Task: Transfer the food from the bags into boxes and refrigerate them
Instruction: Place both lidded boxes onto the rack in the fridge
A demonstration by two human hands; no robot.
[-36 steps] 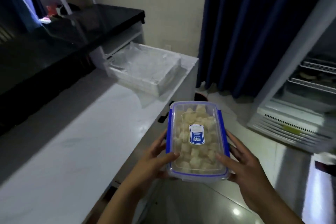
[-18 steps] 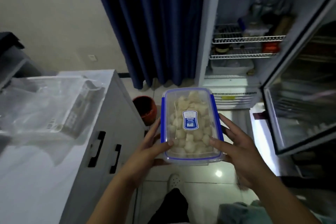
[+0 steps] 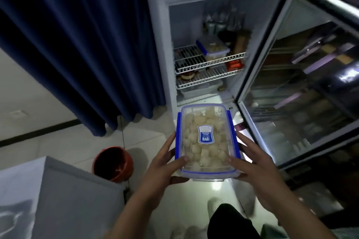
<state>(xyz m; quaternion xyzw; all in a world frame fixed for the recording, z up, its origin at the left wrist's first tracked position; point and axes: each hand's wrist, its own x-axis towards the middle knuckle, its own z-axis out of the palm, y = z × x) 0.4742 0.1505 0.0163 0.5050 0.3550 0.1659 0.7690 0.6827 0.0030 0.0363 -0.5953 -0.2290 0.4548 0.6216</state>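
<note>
- The refrigerator (image 3: 204, 15) is seen straight ahead with its glass door (image 3: 303, 75) swung open to the right; the cavity is unobstructed from the front.
- Two wire shelves are visible inside: the upper wire shelf (image 3: 194, 58) already carries a similar blue-lidded box (image 3: 212, 49) on its right part, while bare wire is left on its left part.
- The food box (image 3: 206, 139), lidded and filled with pale chunks, is held low in front of the body, below and short of the shelves; its long axis is pointed away from the person, towards the cavity.
- The left hand (image 3: 165, 163) is curled round the near left corner, thumb laid on the lid and fingers under the side.
- The right hand (image 3: 256, 163) is placed on the near right corner likewise, thumb on top, fingers spread along the blue clip edge.
- The coming move is judged to be a lift forward and up, narrow end first; neither hand is nearer, since the box is carried centred between them.
</note>
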